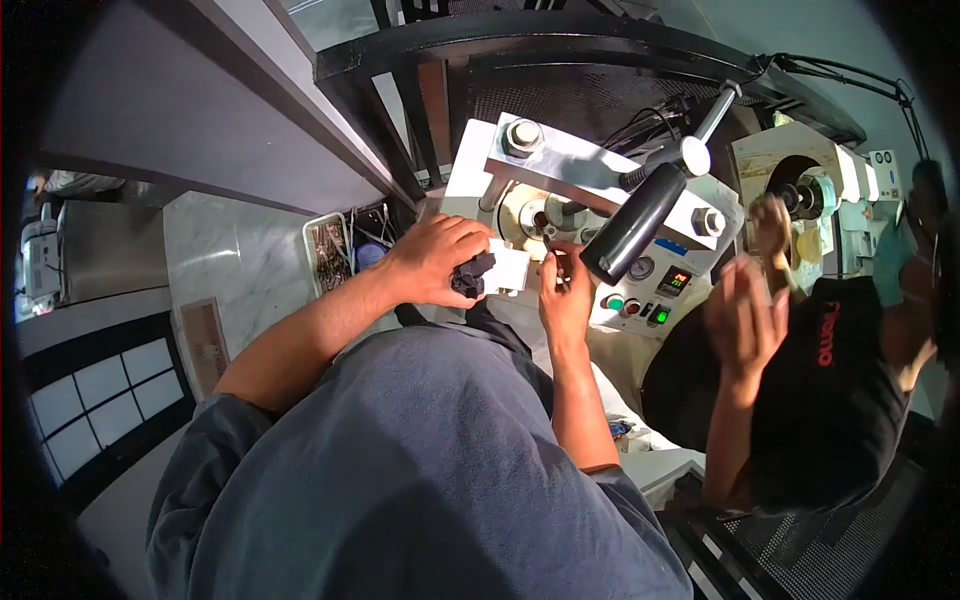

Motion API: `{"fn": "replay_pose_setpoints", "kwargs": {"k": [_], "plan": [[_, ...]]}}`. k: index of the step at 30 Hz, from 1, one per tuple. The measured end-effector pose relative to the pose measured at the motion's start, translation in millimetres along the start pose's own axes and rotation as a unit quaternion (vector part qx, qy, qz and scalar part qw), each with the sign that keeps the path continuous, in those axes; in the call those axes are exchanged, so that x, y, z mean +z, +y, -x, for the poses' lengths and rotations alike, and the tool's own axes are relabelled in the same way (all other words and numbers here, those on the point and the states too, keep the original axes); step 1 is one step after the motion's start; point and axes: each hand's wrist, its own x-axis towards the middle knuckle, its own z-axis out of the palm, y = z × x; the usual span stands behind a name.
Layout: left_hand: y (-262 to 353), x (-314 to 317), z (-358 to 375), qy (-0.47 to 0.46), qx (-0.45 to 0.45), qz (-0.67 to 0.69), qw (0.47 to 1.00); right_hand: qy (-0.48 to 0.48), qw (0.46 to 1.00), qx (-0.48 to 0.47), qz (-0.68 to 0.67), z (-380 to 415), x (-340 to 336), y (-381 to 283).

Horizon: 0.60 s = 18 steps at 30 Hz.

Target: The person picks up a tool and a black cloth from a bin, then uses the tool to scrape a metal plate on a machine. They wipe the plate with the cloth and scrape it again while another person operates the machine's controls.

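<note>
My left hand is closed around a dark, crumpled black piece, at the left front edge of a white bench machine. Right beside those fingers is a bright white block. My right hand reaches to the machine's round metal plate, with thumb and fingers pinched together. A thin dark part shows just above the fingertips; I cannot tell whether they hold it. Over the plate runs a thick metal crossbar with large bolts, and a black lever handle slants down to the right of my right hand.
The machine's panel carries a gauge, a lit display and coloured buttons. At right, a person in a black shirt has raised, blurred hands near a second machine. A bin stands left. A black curved rail runs behind.
</note>
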Motion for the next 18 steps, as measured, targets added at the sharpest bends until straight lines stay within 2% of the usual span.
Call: {"fn": "replay_pose_setpoints", "kwargs": {"k": [1,2,5,6,8,9,12,16,18], "plan": [[1.0,-1.1,-0.6,-0.002,0.002,-0.002,1.0,0.02,0.996,-0.065,0.063,-5.5,5.2,1.4],[0.6,-1.9,-0.3,-0.002,0.0,-0.002,1.0,0.019,0.996,-0.064,0.062,-8.8,6.7,3.1],[0.7,-1.7,1.2,-0.009,-0.013,0.0,1.0,-0.015,0.964,-0.114,0.238,-14.9,8.0,-0.3],[-0.3,-0.3,1.1,-0.008,-0.011,0.0,1.0,-0.018,0.964,-0.116,0.238,-16.5,8.9,-1.0],[-1.8,0.9,1.4,-0.005,-0.012,0.0,1.0,0.0,0.956,-0.186,0.228,-15.8,12.6,-0.3],[-1.5,1.9,1.9,-0.003,-0.008,0.005,1.0,0.019,0.97,-0.149,0.193,-11.9,16.0,5.9],[-5.0,6.2,4.1,0.006,-0.002,0.008,1.0,0.04,0.975,-0.122,0.179,8.3,16.8,-4.9],[-5.5,6.4,3.9,0.013,0.0,0.015,1.0,0.087,0.949,-0.209,0.221,18.3,1.8,-4.6],[-5.9,6.7,4.4,0.008,0.003,0.017,1.0,0.095,0.949,-0.209,0.217,17.7,-2.7,-3.6]]}}
